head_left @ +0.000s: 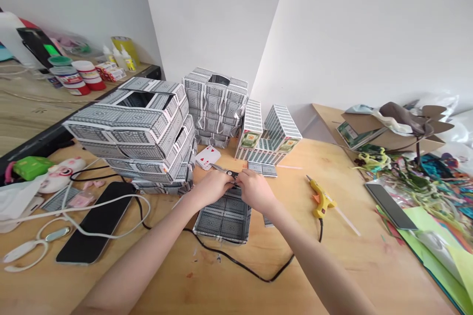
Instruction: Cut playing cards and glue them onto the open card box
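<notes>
My left hand (pixel 214 188) and my right hand (pixel 255 191) meet above the far edge of a shallow open box (pixel 223 216) built from grey-patterned playing cards. Between them is a pair of scissors (pixel 232 173) with dark handles, its blades pointing left. The fingers of my right hand are closed at the handles. My left fingers are pinched close beside them; what they grip is hidden. Behind the hands lie a small stack of cards (pixel 208 157), face up with red hearts, and a flat grey card piece (pixel 263 169).
Card-built boxes, a large stacked one (pixel 125 128), a taller one (pixel 218 103) and a green-striped one (pixel 268 133), stand behind. A yellow glue gun (pixel 320 198) lies right, its black cord (pixel 254 274) crossing in front. Phones (pixel 98 224) lie left and right.
</notes>
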`<action>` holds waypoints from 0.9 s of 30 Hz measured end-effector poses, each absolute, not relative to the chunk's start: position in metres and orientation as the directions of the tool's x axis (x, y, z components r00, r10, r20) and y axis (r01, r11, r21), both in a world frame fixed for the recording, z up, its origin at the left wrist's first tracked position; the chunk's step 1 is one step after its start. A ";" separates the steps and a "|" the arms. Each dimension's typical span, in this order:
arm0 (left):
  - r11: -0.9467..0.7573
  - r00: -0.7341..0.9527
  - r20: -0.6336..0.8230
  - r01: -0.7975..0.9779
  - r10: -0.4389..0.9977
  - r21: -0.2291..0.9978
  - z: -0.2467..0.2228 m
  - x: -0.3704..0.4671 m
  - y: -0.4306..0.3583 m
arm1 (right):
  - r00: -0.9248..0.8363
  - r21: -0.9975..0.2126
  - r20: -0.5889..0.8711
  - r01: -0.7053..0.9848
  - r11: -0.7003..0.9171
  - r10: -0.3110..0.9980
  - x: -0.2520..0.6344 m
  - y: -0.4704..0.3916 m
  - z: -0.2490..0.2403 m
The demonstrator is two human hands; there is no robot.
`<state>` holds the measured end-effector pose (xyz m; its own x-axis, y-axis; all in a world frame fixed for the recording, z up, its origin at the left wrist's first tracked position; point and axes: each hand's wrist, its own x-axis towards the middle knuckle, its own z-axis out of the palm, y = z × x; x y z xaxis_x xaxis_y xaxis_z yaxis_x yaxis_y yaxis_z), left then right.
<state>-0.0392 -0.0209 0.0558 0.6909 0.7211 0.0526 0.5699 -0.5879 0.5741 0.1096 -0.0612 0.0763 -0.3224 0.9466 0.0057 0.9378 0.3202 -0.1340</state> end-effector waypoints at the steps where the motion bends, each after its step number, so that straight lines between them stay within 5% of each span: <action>1: -0.586 0.690 0.051 0.571 0.722 0.575 0.056 -0.039 -0.021 | -0.317 -0.155 0.013 0.936 0.316 0.948 0.110 -0.061 0.075; 6: -0.565 0.660 0.040 0.609 0.750 0.556 0.058 -0.039 -0.024 | -0.254 -0.491 0.099 0.828 0.269 0.962 0.126 -0.064 0.073; 9: -0.557 0.649 0.018 0.638 0.760 0.532 0.060 -0.040 -0.028 | 0.013 -0.651 0.225 0.746 0.141 0.974 0.136 -0.076 0.075; 12: -0.518 0.586 -0.040 0.744 0.809 0.423 0.063 -0.042 -0.038 | 0.295 -0.727 0.179 0.682 -0.076 0.939 0.139 -0.095 0.073; 16: -0.442 0.495 -0.121 0.843 0.861 0.305 0.073 -0.047 -0.050 | 0.200 -0.696 -0.025 0.700 -0.161 0.979 0.127 -0.112 0.066; 22: -0.498 0.625 0.072 0.542 0.777 0.676 0.072 -0.044 -0.040 | -0.044 -0.547 -0.026 0.837 0.022 0.999 0.113 -0.098 0.064; 27: -0.346 0.541 0.089 0.394 0.836 0.851 0.055 -0.031 -0.029 | -0.087 -0.477 -0.015 0.876 0.069 0.996 0.120 -0.085 0.066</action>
<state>-0.0313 -0.0289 0.0554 0.5414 0.8361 0.0885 0.3944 -0.3455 0.8515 0.1204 -0.0850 0.0661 -0.0866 0.9961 -0.0151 0.8759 0.0689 -0.4775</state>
